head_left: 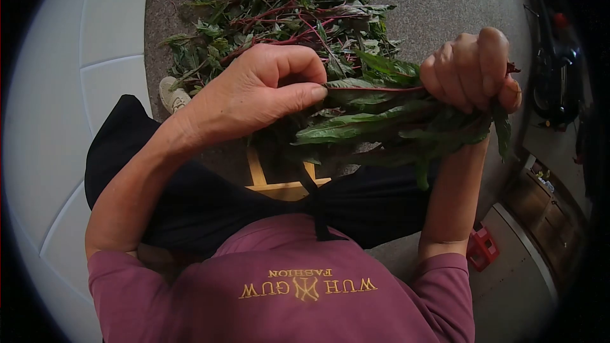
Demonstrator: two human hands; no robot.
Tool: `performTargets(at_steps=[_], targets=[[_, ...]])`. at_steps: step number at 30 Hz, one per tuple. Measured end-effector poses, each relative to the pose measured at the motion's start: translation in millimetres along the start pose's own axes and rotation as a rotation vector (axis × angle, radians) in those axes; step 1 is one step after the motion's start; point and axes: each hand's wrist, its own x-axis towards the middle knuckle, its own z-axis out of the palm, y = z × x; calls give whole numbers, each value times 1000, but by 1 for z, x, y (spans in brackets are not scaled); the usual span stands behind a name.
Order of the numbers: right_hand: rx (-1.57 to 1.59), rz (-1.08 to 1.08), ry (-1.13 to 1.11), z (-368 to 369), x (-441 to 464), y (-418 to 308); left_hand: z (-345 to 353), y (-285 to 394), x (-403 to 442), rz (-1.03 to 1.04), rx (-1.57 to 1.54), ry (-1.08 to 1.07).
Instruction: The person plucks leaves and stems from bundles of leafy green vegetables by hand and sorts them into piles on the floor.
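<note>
Well, my left hand point(270, 86) pinches a leaf point(346, 84) with thumb and finger; my right hand point(470, 71) closes around the leafy bunch point(375, 128).

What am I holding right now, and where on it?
A leafy bunch: your right hand grips it round the stem end, while your left hand pinches one leaf at the end away from that fist.

The leaves point(356, 128) I held had a soft gloss over veined skin. My shirt point(254, 260) was matt cloth (its lettering point(307, 288) faintly shiny thread), my trousers point(190, 197) dull cloth. The frame point(289, 191) looked like smooth wood, the floor point(438, 0) rough and matt, the pale slabs point(114, 19) smooth.
</note>
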Motion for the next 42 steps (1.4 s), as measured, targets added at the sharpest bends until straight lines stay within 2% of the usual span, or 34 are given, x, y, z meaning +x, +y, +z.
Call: performTargets(at_steps=[1, 4, 8, 13, 16, 17, 19, 23, 29, 35, 42], targets=[[0, 0, -1, 0, 0, 1, 1, -3, 1, 97, 48, 72], [-2, 20, -2, 1, 1, 2, -1, -6, 1, 199, 150, 146], [-63, 48, 26, 4, 2, 4, -1, -9, 1, 233, 137, 184], [-94, 34, 69, 7, 6, 8, -4, -5, -1, 155, 98, 212], [-108, -19, 299, 13, 8, 15, -6, -5, -1, 97, 90, 216], [-108, -19, 299, 17, 10, 16, -7, -5, -1, 97, 89, 216], [-193, -25, 494, 25, 16, 15, -7, -6, -1, 61, 96, 237], [-351, 0, 651, 43, 20, 13, -9, -6, -2, 64, 115, 235], [-220, 15, 569, 18, 16, 10, -10, -6, -1, 40, 85, 248], [40, 27, 565, -2, 13, 14, -11, -16, 2, 149, 140, 266], [-59, 52, 570, 2, 16, 15, -13, -18, 5, 167, 191, 302]])
